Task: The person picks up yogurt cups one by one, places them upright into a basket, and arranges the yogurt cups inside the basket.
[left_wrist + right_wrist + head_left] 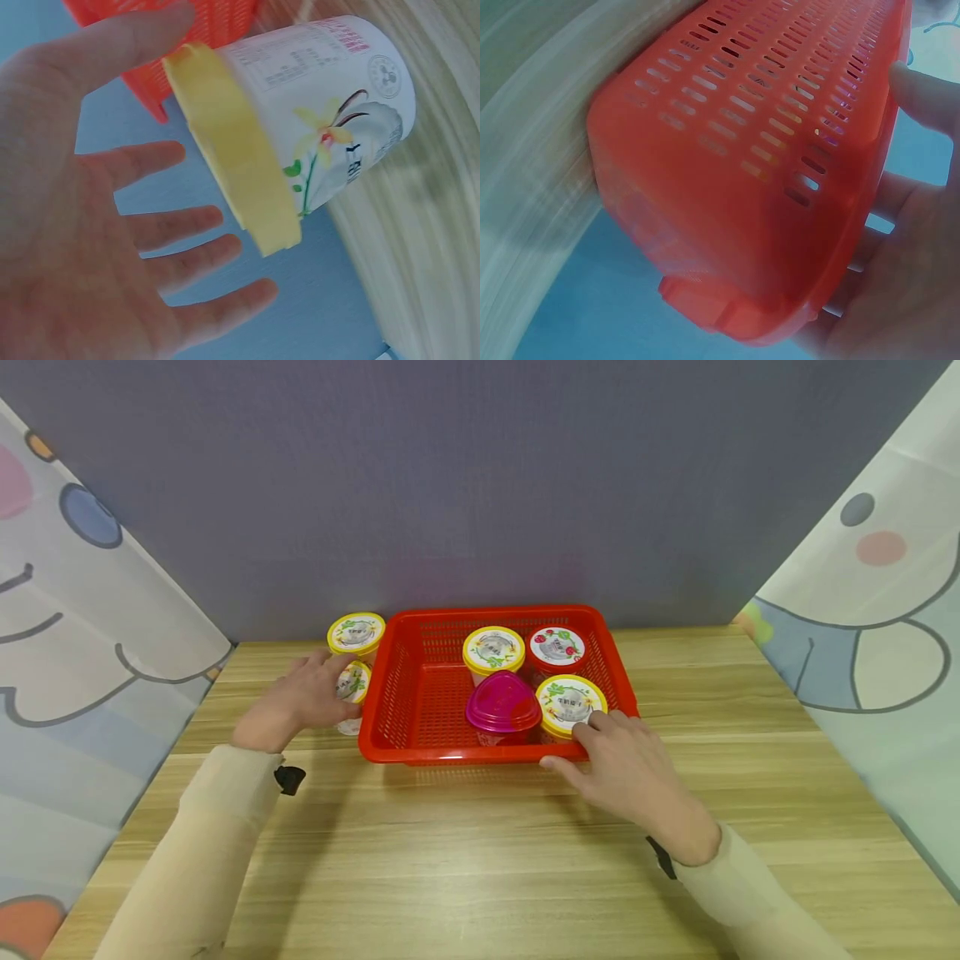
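Observation:
In the head view my left hand (311, 692) reaches to a white tub with a yellow lid (356, 678), just left of the red basket. The left wrist view has the thumb and spread fingers around that tub's lid side, not closed on it. The tub (322, 97) carries a flower print. My right hand (626, 768) grips the front right corner of the red plastic basket (450, 755), thumb along the front rim. Some of its fingers reach inside, beside a yellow-lidded tub (572, 700). In the right wrist view the slotted basket wall (727, 142) shows.
Another yellow-lidded tub (357, 633) stands behind the left hand's tub. Inside the basket are a yellow-lidded tub (493, 648), a red-lidded tub (558, 647) and a container with a magenta lid (502, 702). A grey panel (480, 485) rises behind the wooden table (465, 860).

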### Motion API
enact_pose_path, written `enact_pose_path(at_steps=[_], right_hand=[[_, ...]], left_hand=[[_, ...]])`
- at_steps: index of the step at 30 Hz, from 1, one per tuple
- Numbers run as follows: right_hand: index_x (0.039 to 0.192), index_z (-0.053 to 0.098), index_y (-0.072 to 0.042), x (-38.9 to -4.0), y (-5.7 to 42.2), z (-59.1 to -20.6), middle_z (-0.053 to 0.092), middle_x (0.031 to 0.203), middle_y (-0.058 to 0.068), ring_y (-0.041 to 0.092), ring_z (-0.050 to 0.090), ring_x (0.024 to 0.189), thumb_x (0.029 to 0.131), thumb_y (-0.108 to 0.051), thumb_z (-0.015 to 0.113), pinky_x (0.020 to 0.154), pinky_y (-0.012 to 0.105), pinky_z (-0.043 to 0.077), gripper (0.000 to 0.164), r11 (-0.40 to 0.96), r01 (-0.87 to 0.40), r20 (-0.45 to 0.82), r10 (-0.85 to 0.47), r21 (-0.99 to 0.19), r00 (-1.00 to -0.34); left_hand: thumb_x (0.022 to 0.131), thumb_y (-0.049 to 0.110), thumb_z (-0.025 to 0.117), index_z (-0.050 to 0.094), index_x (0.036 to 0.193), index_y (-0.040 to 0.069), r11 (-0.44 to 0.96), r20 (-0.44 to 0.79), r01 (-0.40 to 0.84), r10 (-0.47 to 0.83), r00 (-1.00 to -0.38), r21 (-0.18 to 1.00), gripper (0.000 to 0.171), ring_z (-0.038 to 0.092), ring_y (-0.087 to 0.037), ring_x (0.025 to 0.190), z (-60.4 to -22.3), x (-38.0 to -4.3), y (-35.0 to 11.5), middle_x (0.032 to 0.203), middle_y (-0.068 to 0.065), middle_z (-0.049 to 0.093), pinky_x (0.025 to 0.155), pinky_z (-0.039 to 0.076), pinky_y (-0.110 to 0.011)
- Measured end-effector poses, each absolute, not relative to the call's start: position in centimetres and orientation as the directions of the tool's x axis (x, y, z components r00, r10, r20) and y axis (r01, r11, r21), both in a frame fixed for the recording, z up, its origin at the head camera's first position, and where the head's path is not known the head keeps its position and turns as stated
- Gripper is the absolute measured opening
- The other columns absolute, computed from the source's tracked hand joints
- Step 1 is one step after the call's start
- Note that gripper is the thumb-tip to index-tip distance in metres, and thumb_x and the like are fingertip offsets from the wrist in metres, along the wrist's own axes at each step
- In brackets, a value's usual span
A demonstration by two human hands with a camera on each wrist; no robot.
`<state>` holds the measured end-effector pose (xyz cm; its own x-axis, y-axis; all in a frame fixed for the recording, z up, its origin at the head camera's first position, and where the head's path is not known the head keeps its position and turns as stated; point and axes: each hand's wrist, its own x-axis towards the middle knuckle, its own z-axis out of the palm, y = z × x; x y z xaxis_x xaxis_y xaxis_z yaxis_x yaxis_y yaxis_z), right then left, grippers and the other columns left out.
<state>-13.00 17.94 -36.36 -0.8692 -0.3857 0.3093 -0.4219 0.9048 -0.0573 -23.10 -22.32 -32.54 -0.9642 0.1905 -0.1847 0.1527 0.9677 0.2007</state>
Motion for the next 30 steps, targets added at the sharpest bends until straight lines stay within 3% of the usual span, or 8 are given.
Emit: enact_pose_path(at_steps=[14, 30], right_hand=[[0.086, 0.071, -0.006, -13.0, 18.0, -36.4, 0.059, 0.079, 0.006, 0.024, 0.052, 0.068, 0.087, -0.061, 0.071, 0.062, 0.041, 0.048, 0.055, 0.901, -0.430, 0.317, -0.395, -0.047, -0.862], [0.088, 0.071, -0.005, -13.1, 18.0, -36.6, 0.059, 0.080, 0.007, 0.025, 0.052, 0.069, 0.086, -0.062, 0.070, 0.063, 0.041, 0.048, 0.058, 0.902, -0.428, 0.310, -0.394, -0.047, -0.865]], left_hand=[[0.088, 0.042, 0.068, 0.041, 0.152, 0.018, 0.967, -0.194, 0.161, 0.199, -0.960, 0.195, 0.074, 0.032, -0.051, 0.133, -33.4, -24.2, -22.0, 0.148, -0.028, 0.035, 0.098, 0.036, -0.074], [0.082, 0.050, 0.072, 0.040, 0.151, 0.020, 0.966, -0.280, 0.150, 0.206, -0.937, 0.210, 0.082, 0.031, -0.053, 0.129, -33.4, -25.0, -22.1, 0.144, -0.030, 0.034, 0.093, 0.038, -0.075]])
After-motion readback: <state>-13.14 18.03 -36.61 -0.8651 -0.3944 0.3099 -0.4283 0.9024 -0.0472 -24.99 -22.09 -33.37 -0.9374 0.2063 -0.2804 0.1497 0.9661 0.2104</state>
